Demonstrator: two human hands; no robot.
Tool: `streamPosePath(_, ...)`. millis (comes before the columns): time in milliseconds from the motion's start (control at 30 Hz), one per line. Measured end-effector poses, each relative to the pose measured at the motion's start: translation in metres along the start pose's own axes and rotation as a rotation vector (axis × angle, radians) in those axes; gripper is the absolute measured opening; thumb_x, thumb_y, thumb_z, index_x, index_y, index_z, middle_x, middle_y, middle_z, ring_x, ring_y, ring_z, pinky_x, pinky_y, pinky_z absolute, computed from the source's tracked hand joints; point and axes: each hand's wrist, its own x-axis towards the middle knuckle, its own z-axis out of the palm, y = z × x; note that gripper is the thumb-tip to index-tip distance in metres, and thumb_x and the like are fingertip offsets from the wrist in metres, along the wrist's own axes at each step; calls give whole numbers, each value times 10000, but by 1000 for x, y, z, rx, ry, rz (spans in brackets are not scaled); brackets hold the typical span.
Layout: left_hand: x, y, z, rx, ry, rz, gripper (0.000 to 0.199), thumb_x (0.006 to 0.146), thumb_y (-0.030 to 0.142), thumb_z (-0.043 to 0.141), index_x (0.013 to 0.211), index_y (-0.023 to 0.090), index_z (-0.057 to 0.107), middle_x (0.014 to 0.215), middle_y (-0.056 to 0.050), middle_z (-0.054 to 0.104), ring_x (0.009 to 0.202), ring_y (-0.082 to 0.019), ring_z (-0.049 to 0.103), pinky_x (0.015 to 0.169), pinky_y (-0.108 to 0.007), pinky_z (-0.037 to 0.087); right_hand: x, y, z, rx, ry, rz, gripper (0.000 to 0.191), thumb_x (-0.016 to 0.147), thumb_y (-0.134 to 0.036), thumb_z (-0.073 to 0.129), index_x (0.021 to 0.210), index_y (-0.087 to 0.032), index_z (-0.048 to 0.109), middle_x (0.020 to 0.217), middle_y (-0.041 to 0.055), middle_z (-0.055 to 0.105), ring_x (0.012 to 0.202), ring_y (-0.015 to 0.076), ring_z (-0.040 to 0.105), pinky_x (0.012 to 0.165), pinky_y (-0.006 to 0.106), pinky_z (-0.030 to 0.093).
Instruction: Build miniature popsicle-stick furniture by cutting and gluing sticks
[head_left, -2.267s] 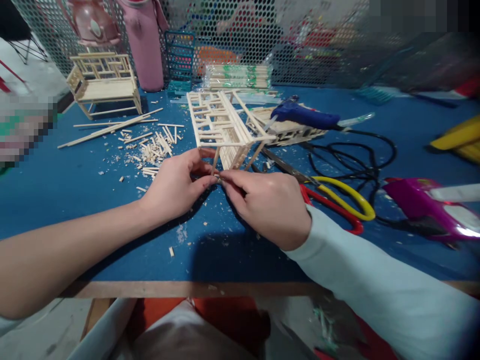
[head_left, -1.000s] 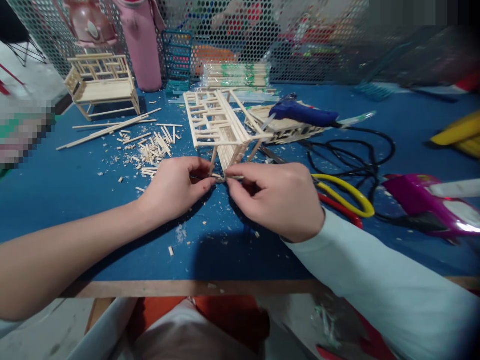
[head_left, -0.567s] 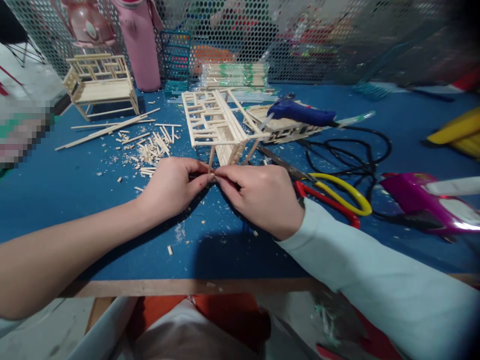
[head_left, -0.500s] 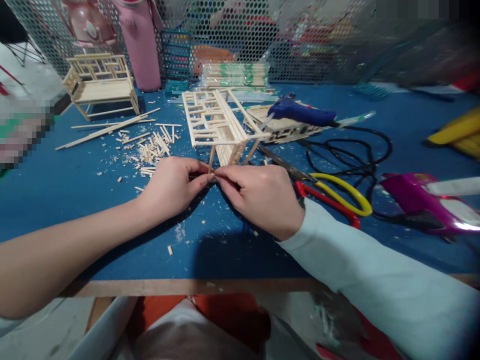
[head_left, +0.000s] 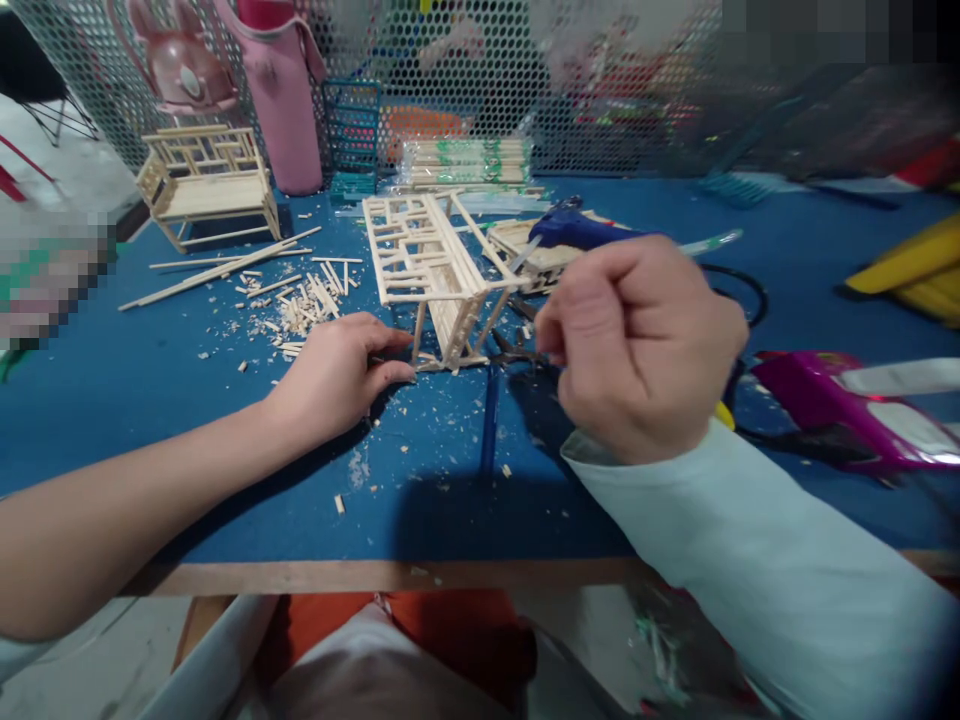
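Observation:
My left hand (head_left: pixel 337 375) rests on the table with thumb and fingers closed around the near left corner of a small bench frame (head_left: pixel 427 245) made of thin wooden sticks. The frame lies with its lattice back upward. My right hand (head_left: pixel 645 345) is raised to the right of the frame, its fingers curled into a fist. What it holds, if anything, is hidden. Dark metal tool jaws (head_left: pixel 517 350) show just left of this fist; I cannot tell whether they are in it. Behind the fist lies a blue glue gun (head_left: pixel 577 228), partly covered.
A finished-looking stick bench (head_left: pixel 214 190) stands at the back left. Loose sticks (head_left: pixel 225 268) and cut bits (head_left: pixel 315 300) lie before it. A pink bottle (head_left: pixel 285 110) and bagged sticks (head_left: pixel 469 163) stand behind. A purple device (head_left: pixel 825 410) and black cable (head_left: pixel 750 290) are right.
My right hand has left the frame's near corner and moved up and to the right, curling into a fist. My left hand stays at the corner. The view has shifted slightly.

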Motion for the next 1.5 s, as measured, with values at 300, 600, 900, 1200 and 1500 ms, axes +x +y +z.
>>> streamPosePath(300,3,-1,2,30,-10,36,153,831,211,588,785,147,720,774,-65,657,747,-178,596,706,-306,459,8,18,21,123,-419,204,239,803,-376,575,722,-151,580,606,3,591,524,108,503,520,252,386)
streamPosePath(600,10,12,-14,-587,286,-247,354,891,380,467,1131,148,584,868,-61,649,623,-120,603,517,-226,482,9,11,35,927,-260,659,429,728,-582,634,764,-158,573,648,19,654,534,101,614,444,188,461)
streamPosePath(900,26,22,14,-750,142,-21,236,864,276,520,1058,181,613,945,-53,682,868,-161,622,873,-360,492,5,11,39,1103,-237,652,404,711,-557,668,843,-178,622,682,21,659,575,121,614,455,207,485)
streamPosePath(1200,-2,29,-10,-747,293,-122,230,856,323,547,995,181,662,923,-45,630,806,-146,604,761,-296,526,-3,-5,27,788,-616,324,309,791,-447,617,926,-169,602,773,36,661,596,106,578,513,211,463)
streamPosePath(1500,-9,18,-16,-811,415,-142,239,815,361,608,970,195,685,913,-34,579,775,-139,584,711,-285,554,3,-10,1,429,-520,-398,207,889,-233,504,703,-180,579,566,-17,596,487,78,519,489,189,391)
